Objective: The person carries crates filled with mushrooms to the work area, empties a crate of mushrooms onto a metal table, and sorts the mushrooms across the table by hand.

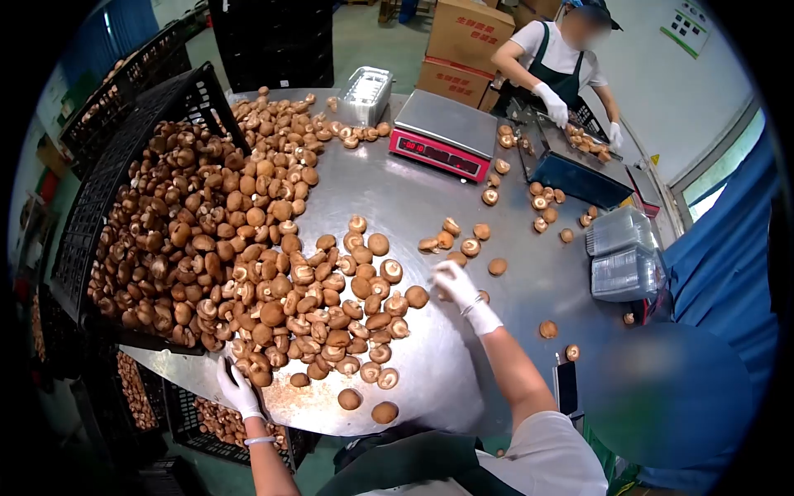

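Mushrooms spread from a black crate across the metal surface. The gloved left hand, loosely open and visibly holding nothing, is beside the heap's near edge; the right hand curls near scattered mushrooms, its grip impossible to tell.

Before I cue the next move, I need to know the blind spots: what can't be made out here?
All in the head view:
- Right hand: its palm side is turned away, hiding anything beneath.
- Tilted black crate: floor hidden by heaped mushrooms.
- Red scale: digits too small to read surely.
- Wall notice: print too small.
- Round patch, lower right: blurred.
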Action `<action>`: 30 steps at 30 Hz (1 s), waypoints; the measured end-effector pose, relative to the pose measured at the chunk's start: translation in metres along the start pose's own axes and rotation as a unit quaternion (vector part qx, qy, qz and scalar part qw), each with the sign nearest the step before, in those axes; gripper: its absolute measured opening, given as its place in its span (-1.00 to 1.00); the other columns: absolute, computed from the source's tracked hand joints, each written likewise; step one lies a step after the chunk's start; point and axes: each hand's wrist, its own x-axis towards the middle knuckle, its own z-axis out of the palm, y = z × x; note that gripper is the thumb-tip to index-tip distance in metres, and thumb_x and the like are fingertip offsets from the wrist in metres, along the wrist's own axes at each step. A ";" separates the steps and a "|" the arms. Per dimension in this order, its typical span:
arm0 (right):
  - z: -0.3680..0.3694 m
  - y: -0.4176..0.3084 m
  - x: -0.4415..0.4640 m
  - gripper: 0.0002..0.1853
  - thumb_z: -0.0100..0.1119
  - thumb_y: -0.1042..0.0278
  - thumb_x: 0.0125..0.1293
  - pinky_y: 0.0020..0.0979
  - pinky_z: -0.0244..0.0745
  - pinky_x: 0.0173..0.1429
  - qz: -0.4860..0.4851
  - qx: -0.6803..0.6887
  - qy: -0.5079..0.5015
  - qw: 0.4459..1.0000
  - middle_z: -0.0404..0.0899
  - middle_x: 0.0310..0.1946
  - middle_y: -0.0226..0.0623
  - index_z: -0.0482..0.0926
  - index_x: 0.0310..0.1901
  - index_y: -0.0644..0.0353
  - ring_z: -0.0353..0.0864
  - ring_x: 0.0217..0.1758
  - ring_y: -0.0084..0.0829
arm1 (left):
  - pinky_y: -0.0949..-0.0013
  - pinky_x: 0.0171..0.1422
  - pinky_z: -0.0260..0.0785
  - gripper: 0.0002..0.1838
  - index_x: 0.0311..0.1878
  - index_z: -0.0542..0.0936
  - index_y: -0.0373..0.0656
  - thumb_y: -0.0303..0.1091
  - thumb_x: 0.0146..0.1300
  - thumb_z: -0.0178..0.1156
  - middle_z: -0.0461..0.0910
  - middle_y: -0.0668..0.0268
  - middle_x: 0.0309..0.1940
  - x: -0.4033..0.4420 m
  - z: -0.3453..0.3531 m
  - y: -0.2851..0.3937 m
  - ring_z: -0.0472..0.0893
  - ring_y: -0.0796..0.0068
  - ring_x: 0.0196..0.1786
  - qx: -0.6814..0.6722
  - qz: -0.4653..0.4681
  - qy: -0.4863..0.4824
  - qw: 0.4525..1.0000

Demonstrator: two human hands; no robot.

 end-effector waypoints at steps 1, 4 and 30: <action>0.009 0.009 -0.005 -0.63 0.24 0.22 0.15 -0.37 0.52 -0.20 -0.111 -0.169 0.033 0.979 0.46 -0.08 -0.24 0.46 -0.01 0.10 0.50 -0.06 -0.38 | 0.25 0.33 0.19 -0.61 0.19 0.39 -0.37 -0.35 0.39 0.00 0.44 0.03 0.14 0.000 0.000 -0.001 0.43 0.13 0.19 0.004 -0.009 -0.002 1.000; 0.043 0.007 -0.034 -0.53 0.25 0.22 0.04 -0.17 0.47 -0.04 -0.196 -0.492 0.044 0.847 0.45 -0.10 -0.16 0.43 0.04 -0.01 0.49 -0.03 -0.12 | 0.26 0.34 0.17 -0.60 0.21 0.38 -0.37 -0.34 0.39 -0.01 0.43 0.03 0.17 0.000 0.001 -0.001 0.41 0.13 0.21 0.005 -0.018 -0.004 1.000; -0.002 0.008 0.050 -0.78 0.04 0.31 0.17 -0.20 0.35 -0.01 -0.309 -0.639 0.099 0.697 0.45 -0.15 -0.32 0.55 -0.13 -0.05 0.41 0.06 -0.27 | 0.24 0.36 0.16 -0.59 0.22 0.37 -0.38 -0.33 0.41 -0.06 0.42 0.03 0.17 -0.001 -0.001 -0.006 0.40 0.14 0.23 0.032 -0.014 -0.019 0.999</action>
